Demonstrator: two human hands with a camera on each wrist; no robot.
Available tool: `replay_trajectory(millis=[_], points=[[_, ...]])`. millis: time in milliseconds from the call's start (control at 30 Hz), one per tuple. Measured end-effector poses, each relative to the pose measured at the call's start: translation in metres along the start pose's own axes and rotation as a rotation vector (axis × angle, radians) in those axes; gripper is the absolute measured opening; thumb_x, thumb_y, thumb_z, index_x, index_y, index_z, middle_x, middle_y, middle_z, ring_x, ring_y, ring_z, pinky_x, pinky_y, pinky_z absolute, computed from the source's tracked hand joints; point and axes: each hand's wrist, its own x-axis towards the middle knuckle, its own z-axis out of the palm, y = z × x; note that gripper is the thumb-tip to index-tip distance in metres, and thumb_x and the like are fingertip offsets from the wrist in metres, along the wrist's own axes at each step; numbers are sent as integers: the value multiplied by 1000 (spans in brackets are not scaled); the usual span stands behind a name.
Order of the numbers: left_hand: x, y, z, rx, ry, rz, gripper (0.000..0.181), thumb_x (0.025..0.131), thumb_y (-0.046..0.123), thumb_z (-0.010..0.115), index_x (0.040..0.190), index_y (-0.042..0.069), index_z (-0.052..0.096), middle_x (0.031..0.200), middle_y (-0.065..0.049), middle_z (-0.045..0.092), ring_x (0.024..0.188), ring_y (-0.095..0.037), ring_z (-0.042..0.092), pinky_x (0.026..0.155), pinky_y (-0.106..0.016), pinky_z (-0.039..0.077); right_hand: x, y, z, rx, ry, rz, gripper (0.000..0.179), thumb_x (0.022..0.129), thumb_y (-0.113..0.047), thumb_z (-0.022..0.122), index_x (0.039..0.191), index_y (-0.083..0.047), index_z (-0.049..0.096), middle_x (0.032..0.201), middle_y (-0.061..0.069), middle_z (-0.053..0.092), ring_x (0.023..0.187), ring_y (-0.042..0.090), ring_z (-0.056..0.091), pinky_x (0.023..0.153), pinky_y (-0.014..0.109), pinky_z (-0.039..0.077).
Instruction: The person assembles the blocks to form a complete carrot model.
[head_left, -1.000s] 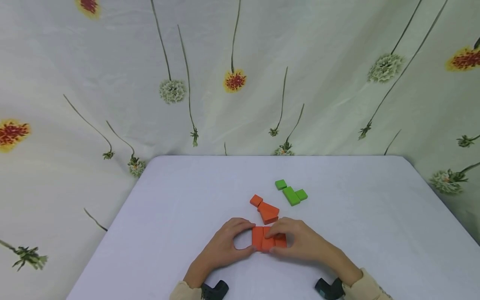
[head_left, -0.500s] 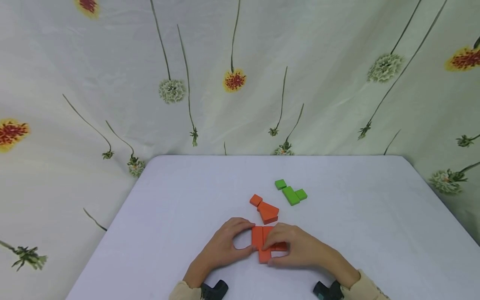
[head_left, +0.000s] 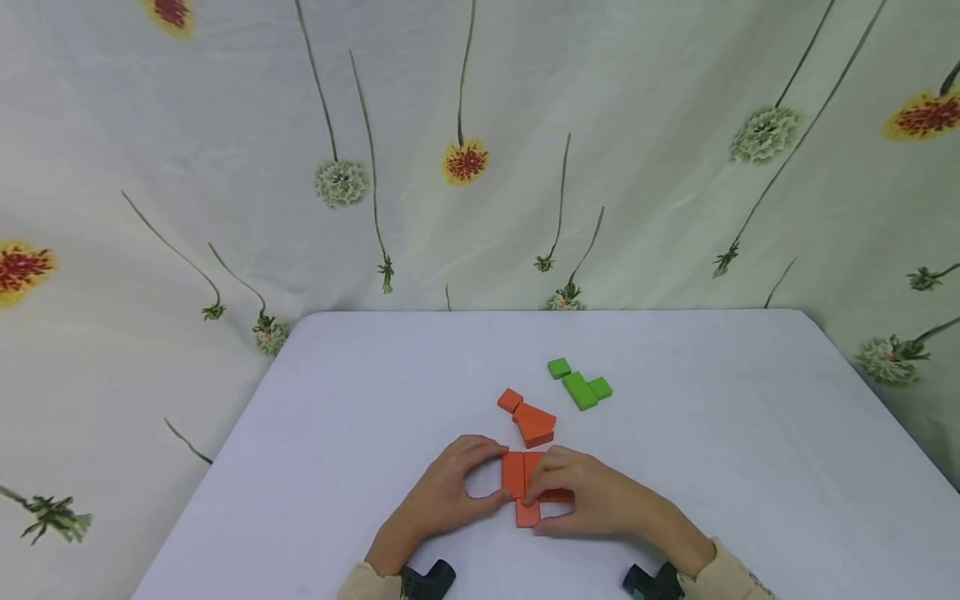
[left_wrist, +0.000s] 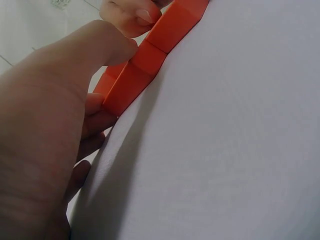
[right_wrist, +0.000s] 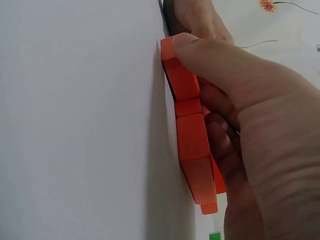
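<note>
Flat orange wooden blocks lie grouped between the two hands on the white table. My left hand (head_left: 442, 492) holds the left orange block (head_left: 512, 475), its thumb at the near end and fingertips at the far end. My right hand (head_left: 596, 493) pinches a nearer orange block (head_left: 528, 514) that juts toward me from the group. In the right wrist view the thumb presses on that block's side, with further orange blocks (right_wrist: 194, 137) lined up beyond it. The right fingers partly cover the rest of the group. In the left wrist view, orange blocks (left_wrist: 131, 86) run past the left thumb.
Behind the group lie a small orange block (head_left: 511, 400) and a wedge-like orange piece (head_left: 536, 425). Farther back are a green rectangular block (head_left: 580, 391) and two small green blocks (head_left: 558, 368). A flower-print cloth (head_left: 637, 167) hangs behind the white table (head_left: 360, 375).
My right hand has drawn an orange block toward me, so it sticks out past the group's near edge. The left hand has stayed on its block.
</note>
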Motion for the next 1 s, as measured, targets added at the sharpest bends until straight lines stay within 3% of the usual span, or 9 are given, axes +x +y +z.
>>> replay_trajectory(millis=[667,1000], points=[[-1,-1,1,0,12,4,51,88,38,82,135,24,67,130,12,63,125,-10,57,108,-40,52,2,-3,-4,40,12,37,23,90,-36,82,111,-31,75,107,-20,67,104,0,59,92,24,56],[-2,0,0,-9,14,16,50,88,39,82,134,24,67,130,11,63,125,-10,57,108,-40,52,10,-4,-12,29,115,99,23,92,-33,80,113,-26,76,110,-19,68,109,3,61,95,29,57]])
